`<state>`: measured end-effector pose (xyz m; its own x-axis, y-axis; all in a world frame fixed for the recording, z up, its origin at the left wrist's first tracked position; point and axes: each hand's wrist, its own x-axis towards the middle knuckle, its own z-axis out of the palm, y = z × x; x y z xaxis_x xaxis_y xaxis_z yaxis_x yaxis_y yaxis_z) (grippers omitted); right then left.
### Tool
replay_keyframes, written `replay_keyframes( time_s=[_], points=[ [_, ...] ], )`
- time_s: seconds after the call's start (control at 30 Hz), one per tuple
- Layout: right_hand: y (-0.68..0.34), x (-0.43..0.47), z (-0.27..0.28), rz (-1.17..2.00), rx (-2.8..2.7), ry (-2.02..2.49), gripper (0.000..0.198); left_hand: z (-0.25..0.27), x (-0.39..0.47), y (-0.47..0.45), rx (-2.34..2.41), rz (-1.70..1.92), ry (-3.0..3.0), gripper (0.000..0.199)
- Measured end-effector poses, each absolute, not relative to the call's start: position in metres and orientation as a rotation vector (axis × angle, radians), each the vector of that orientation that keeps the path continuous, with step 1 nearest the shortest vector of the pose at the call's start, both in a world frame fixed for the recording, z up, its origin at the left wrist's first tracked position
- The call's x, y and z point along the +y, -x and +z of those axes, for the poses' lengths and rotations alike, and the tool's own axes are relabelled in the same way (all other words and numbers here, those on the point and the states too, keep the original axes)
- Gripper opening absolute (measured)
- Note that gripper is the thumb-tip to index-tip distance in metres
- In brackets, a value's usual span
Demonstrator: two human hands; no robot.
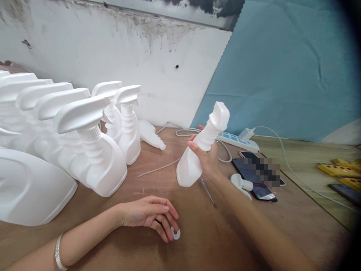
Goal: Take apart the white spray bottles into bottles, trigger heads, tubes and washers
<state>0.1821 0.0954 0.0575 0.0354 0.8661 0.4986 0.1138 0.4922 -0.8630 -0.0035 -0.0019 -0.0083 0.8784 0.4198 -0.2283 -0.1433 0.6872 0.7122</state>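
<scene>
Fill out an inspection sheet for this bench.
Surface: brown tabletop, wood-like.
Work items: tilted spray bottle; white ring; headed bottles at left; headless bottle lying behind; loose trigger head.
Clutter: screwdriver-like tool, phones.
Left hand: loosely curled at the white ring; grip unclear.
Right hand: closed around the spray bottle.
Cables: charger cable from the power strip; looped cord.
Surroundings: stained white wall, blue sheet.

Soft light, dark vignette, blurred right edge
</scene>
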Motion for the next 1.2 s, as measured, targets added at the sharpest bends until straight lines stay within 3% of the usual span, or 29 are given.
replay_keyframes(
  time_s=[0.2, 0.37, 0.5, 0.87, 1.07, 1.2],
  points=[
    [-0.134, 0.103, 0.08, 0.693, -1.311, 0.827, 0.04, -0.007, -0.006, 0.0, 0.484, 0.462, -0.919, 0.026],
    [-0.084, 0.11, 0.083, 0.755, -1.438, 0.78, 0.043, 0.002, -0.015, -0.002, 0.563, 0.588, -1.921, 0.02],
    [-0.062, 0.114, 0.073, 0.736, -1.55, 0.798, 0.043, -0.002, -0.017, -0.002, 0.505, 0.536, -2.246, 0.034],
    [-0.037, 0.109, 0.044, 0.689, -1.549, 0.841, 0.054, -0.001, -0.017, -0.003, 0.573, 0.48, -2.351, 0.022],
    [-0.045, 0.101, 0.027, 0.654, -1.635, 0.923, 0.07, -0.001, -0.018, -0.006, 0.67, 0.44, -2.306, 0.013],
    [-0.081, 0.081, 0.018, 0.578, -1.677, 0.964, 0.055, -0.002, -0.019, -0.007, 0.707, 0.447, -2.255, 0.011]
  ],
)
